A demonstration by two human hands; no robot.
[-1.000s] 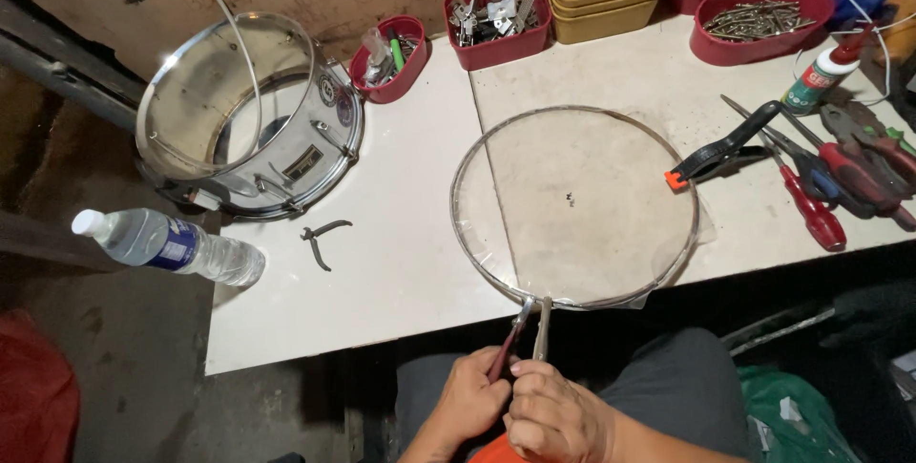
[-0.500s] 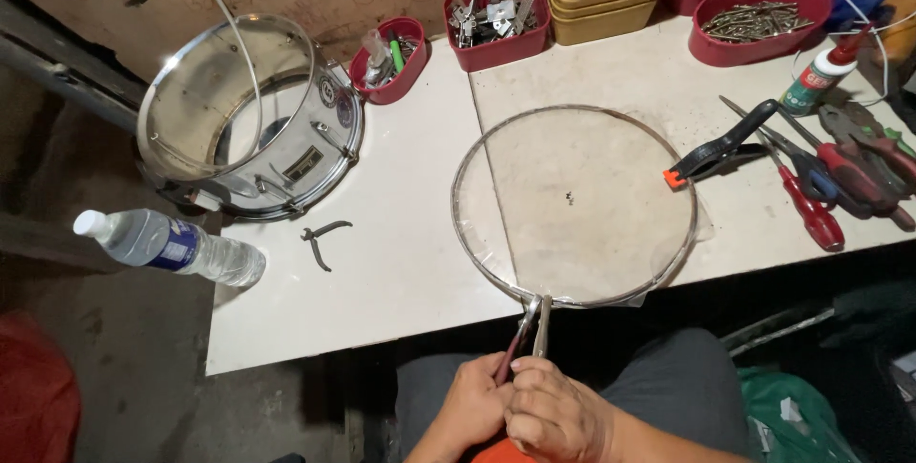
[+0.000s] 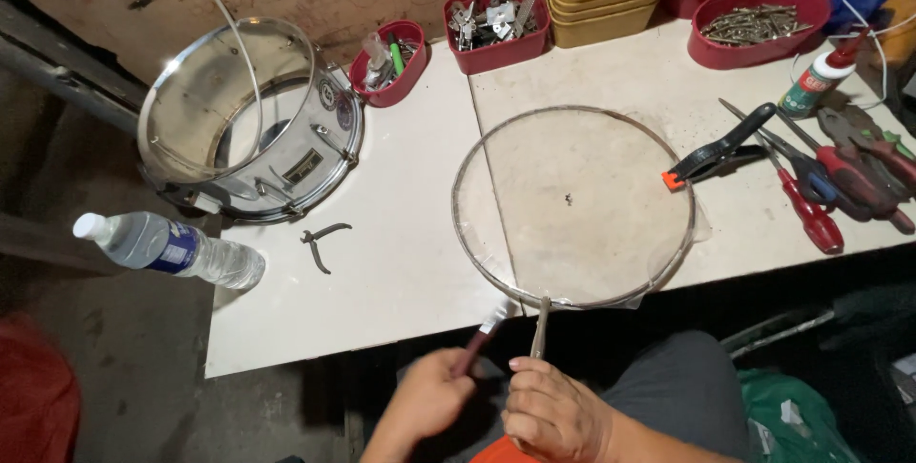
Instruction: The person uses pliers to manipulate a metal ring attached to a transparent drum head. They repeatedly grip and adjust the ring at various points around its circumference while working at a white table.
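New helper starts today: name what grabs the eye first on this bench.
The big round metal hoop with clear film lies mid-table, both hands working tools at its near edge. A shiny chrome drum shell sits back left, and red plastic bins of hardware line the back edge.

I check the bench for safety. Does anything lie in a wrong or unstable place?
Yes. The plastic water bottle lies on its side, hanging off the table's left edge. The round hoop with clear film also overhangs the front edge.

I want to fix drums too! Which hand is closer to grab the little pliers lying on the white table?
Probably the left hand: the small pliers lie on its side of the table. It holds a dark-handled tool though, and the right hand is busy too.
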